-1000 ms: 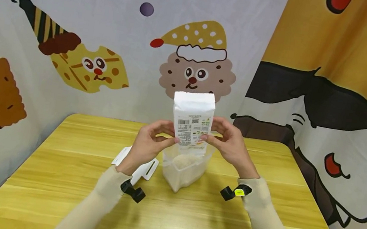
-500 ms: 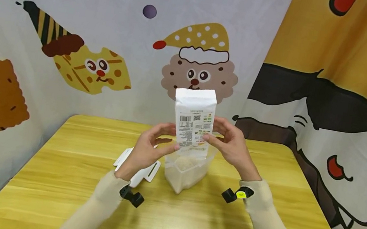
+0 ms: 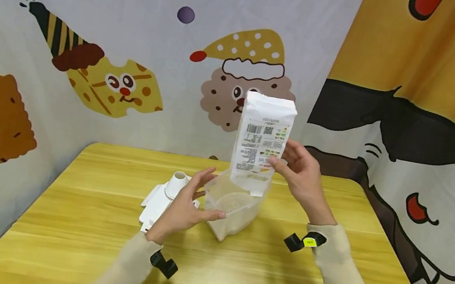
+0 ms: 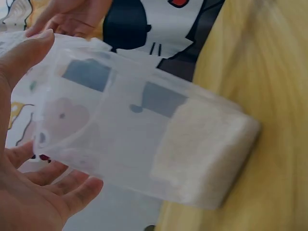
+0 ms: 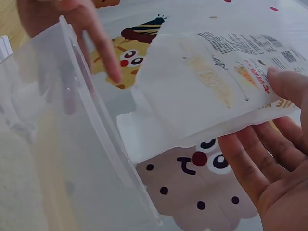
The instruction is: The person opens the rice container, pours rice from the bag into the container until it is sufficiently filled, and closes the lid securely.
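My right hand (image 3: 303,177) grips the right edge of a white printed paper bag (image 3: 263,137), thumb in front and fingers behind. The bag hangs upside down, its torn open end just over the mouth of a translucent plastic container (image 3: 238,223). Pale, fine contents (image 4: 197,149) fill the container's lower part, as the left wrist view shows. At the container's left side is my left hand (image 3: 183,208), its thumb and fingers spread around the rim without closing on it. From the right wrist view, the bag's open end (image 5: 139,139) lies right by the rim.
A flat white plastic piece (image 3: 155,207) lies on the wooden table (image 3: 88,229) left of the container, with a white tapered cup (image 3: 178,183) on it. Cartoon-printed cloth (image 3: 138,27) hangs behind the table and along its sides.
The right hand has lifted the bag up and to the right. My left hand has left the bag and moved down to the container, bringing the white cup into view.
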### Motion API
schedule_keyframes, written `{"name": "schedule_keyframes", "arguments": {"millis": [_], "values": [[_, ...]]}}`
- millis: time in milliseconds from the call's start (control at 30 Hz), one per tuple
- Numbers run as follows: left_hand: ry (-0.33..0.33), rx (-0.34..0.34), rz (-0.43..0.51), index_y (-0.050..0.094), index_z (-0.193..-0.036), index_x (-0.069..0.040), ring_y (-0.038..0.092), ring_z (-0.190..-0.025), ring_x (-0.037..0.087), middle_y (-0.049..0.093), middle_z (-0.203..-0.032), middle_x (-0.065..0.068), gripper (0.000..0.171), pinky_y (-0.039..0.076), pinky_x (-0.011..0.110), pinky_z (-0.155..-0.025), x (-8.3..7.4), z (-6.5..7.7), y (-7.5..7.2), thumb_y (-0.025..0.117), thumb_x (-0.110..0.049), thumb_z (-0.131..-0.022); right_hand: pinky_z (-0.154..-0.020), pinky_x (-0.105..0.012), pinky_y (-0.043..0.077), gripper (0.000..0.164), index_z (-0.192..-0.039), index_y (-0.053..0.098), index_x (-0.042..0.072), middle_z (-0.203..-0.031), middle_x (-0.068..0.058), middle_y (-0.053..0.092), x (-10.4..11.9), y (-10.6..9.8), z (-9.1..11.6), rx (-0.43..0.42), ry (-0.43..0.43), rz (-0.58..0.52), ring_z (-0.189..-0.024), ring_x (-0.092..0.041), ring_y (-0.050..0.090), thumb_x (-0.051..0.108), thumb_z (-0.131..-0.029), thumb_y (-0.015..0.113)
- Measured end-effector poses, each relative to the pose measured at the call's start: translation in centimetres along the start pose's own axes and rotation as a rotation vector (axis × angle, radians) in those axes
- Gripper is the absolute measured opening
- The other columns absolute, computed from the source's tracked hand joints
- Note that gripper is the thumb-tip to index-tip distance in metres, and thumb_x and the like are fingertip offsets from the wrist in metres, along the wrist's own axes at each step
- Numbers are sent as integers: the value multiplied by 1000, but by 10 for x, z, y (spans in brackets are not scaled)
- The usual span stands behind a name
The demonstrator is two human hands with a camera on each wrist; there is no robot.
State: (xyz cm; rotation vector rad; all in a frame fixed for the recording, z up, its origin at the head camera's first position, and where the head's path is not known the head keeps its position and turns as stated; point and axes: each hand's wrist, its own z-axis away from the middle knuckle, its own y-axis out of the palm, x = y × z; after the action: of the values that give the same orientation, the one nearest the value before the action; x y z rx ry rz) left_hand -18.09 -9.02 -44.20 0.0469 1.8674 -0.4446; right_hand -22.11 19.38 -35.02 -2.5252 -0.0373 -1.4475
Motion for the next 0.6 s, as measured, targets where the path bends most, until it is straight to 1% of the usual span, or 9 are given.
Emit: {"name": "schedule_keyframes", "arguments": {"millis": [100, 200, 367, 500, 600], "values": [[-10, 2, 12, 28, -161, -27, 34, -153, 27, 33, -166, 0, 105, 37, 55, -119, 6, 3, 6, 92, -22, -77, -84, -24, 61, 47, -143, 56, 9, -124, 6, 71, 3, -6, 1, -29, 32, 16, -105, -12, 70, 11, -98, 70], [-16, -11, 26, 29, -161, -25, 38, -149, 29, 32, -165, -1, 106, 37, 54, -119, 10, 5, 11, 93, -20, -76, -83, -24, 61, 48, -144, 55, 11, -126, 5, 70, 6, -14, 3, -47, 65, 31, -107, -11, 70, 16, -99, 69], [-23, -48, 41, 33, -159, -29, 47, -139, 31, 38, -160, 0, 103, 39, 53, -117, 16, 8, 16, 93, -19, -76, -83, -23, 61, 50, -147, 53, 11, -128, 6, 69, 6, -31, 12, -72, 121, 28, -108, -10, 70, 19, -100, 68], [-2, -64, 38, 34, -158, -29, 50, -137, 32, 42, -157, 3, 101, 40, 54, -116, 18, 9, 18, 93, -20, -76, -83, -23, 61, 50, -148, 51, 11, -127, 7, 69, -1, -48, 23, -98, 159, 14, -106, -9, 71, 19, -101, 66], [6, -72, 29, 36, -158, -30, 51, -136, 31, 45, -155, 4, 100, 42, 53, -115, 19, 9, 18, 93, -21, -76, -81, -23, 61, 48, -146, 51, 9, -125, 6, 69, -8, -62, 31, -114, 174, -31, -104, -9, 71, 17, -102, 65]]}}
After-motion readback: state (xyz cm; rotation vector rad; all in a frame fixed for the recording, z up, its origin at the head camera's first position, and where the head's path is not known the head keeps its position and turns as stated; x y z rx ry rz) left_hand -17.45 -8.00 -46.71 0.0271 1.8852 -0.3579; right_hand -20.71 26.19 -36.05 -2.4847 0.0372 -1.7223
